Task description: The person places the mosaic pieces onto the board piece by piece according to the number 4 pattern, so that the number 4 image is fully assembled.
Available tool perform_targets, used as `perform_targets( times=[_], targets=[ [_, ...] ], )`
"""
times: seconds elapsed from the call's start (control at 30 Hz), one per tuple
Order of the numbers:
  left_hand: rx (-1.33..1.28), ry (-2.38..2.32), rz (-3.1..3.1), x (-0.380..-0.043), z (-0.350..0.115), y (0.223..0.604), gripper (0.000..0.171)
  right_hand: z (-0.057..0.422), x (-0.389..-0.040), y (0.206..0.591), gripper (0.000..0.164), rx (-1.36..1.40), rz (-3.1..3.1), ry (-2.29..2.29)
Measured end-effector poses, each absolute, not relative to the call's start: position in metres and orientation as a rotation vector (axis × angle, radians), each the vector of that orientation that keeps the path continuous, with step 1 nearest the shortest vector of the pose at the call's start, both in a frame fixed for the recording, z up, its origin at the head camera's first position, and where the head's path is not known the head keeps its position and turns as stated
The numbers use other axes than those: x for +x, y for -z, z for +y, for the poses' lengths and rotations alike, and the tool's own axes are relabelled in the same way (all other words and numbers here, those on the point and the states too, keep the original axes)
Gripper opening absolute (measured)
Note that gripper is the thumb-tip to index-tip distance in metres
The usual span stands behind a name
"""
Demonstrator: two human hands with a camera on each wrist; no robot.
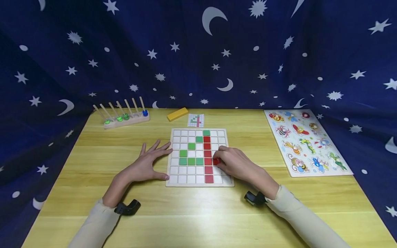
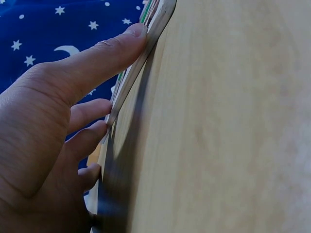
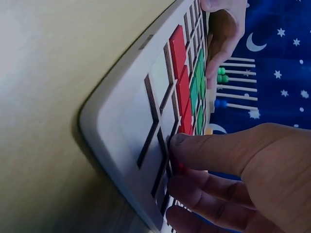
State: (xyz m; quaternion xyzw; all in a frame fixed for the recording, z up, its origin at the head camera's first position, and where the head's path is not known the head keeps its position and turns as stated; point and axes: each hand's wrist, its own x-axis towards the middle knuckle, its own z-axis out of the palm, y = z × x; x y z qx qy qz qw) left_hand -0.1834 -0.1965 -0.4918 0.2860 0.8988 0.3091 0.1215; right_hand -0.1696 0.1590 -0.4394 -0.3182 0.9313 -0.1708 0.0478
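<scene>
A square wooden grid board [image 1: 198, 185] lies in the middle of the table in the head view. Green tiles [image 1: 191, 146] form a slanted line and a short row in it, meeting a column of red tiles [image 1: 207, 154]. My left hand [image 1: 141, 167] is spread along the board's left side, its thumb and fingertips at the edge; the left wrist view shows the thumb [image 2: 109, 51] on the rim. My right hand [image 1: 238, 163] pinches a red tile [image 1: 216, 161] over the cells just right of the red column. In the right wrist view, fingers partly hide that tile.
Behind the board lie a small pattern card [image 1: 196, 120] and a yellow block [image 1: 177, 114]. A peg rack [image 1: 127, 123] with green and blue beads stands at the back left. An insect picture puzzle board [image 1: 307, 143] lies on the right. A starry blue cloth [image 1: 186, 31] hangs behind the table.
</scene>
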Motion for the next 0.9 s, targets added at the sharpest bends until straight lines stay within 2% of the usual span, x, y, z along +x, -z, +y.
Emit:
perform_targets(
  times=[0.5,0.9],
  targets=[
    [0.844,-0.905,2.621,-0.186,-0.195,0.493,0.095,0.158,-0.178,0.437,0.017,-0.938,2.794,0.564],
    [0.843,-0.956,2.611,-0.187,-0.2,0.497,0.098,0.178,-0.163,0.442,0.023,-0.883,2.969,0.654]
  ],
)
